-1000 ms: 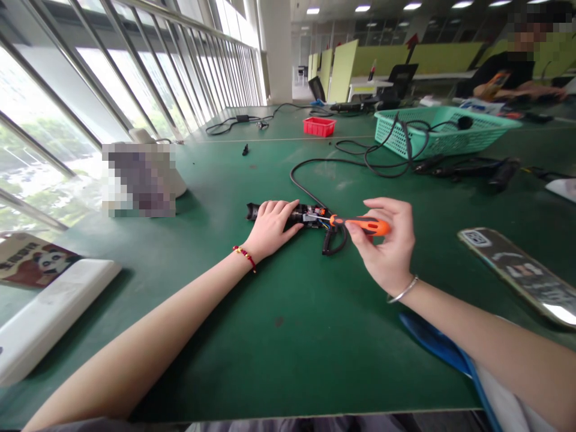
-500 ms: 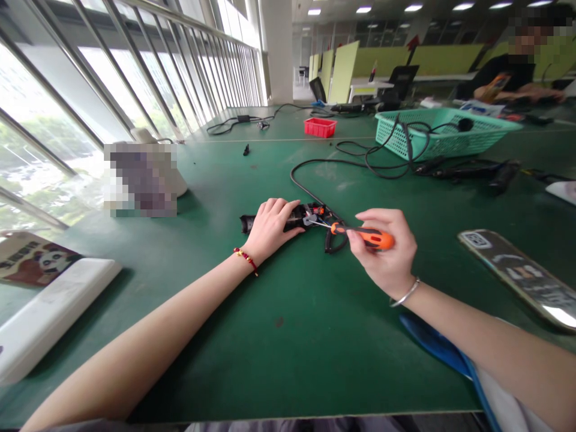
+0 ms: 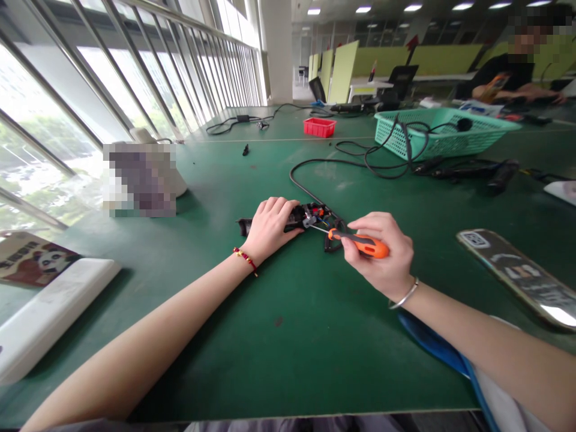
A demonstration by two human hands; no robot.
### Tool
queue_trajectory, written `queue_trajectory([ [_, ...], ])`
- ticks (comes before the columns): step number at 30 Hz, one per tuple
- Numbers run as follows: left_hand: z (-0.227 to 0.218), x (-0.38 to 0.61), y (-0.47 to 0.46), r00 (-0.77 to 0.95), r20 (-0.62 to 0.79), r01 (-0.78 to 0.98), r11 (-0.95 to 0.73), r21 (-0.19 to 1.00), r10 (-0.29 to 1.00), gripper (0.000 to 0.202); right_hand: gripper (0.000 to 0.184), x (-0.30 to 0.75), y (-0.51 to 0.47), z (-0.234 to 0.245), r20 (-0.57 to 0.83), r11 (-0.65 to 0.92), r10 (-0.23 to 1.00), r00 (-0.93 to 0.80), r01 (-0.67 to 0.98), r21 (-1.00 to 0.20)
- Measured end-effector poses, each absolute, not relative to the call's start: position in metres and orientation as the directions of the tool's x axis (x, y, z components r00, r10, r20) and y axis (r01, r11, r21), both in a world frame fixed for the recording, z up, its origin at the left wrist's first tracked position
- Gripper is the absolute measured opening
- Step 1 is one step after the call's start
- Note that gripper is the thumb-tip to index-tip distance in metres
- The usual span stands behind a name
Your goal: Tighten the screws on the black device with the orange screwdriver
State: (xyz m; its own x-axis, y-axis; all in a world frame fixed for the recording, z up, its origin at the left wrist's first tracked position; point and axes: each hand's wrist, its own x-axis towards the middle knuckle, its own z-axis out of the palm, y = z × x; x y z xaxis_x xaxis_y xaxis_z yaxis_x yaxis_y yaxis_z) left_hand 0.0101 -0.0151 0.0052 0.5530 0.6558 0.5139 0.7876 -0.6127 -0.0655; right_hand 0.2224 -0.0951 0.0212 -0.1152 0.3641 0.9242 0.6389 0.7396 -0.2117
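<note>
Under my left hand lies a black tube-shaped electrical device, its fingers wrapped over the middle of the body. The device's right end is opened up, with a grey metal part and small red, blue and yellow wires showing. My right hand grips an orange and black screwdriver. The screwdriver's thin shaft points left, and its tip is at the grey metal part; whether it sits in a screw cannot be made out. A black cable runs from the device toward the back.
A green basket with cables stands at the back right, near a small red tray. A phone lies at right, a white bar-shaped object at left. Another person sits at the far right.
The screwdriver and my right hand have shifted slightly left and down. The device is turned a little, so more of its wires show. My left hand stays on it.
</note>
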Motion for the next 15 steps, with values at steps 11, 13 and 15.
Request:
queue_trajectory([
  [11, 0.005, 0.008, -0.014, 0.576, 0.530, 0.761, -0.646, -0.069, 0.622, 0.046, 0.038, 0.222, -0.093, 0.020, 0.948, 0.783, 0.283, -0.148, 0.606, -0.139],
  [13, 0.005, 0.008, -0.014, 0.579, 0.530, 0.759, -0.648, -0.072, 0.619, 0.045, 0.027, 0.221, -0.095, 0.024, 0.943, 0.775, 0.290, -0.162, 0.617, -0.132],
  [15, 0.005, 0.008, -0.014, 0.583, 0.530, 0.756, -0.650, -0.074, 0.617, 0.045, 0.020, 0.222, -0.094, 0.025, 0.944, 0.774, 0.283, -0.169, 0.622, -0.121],
])
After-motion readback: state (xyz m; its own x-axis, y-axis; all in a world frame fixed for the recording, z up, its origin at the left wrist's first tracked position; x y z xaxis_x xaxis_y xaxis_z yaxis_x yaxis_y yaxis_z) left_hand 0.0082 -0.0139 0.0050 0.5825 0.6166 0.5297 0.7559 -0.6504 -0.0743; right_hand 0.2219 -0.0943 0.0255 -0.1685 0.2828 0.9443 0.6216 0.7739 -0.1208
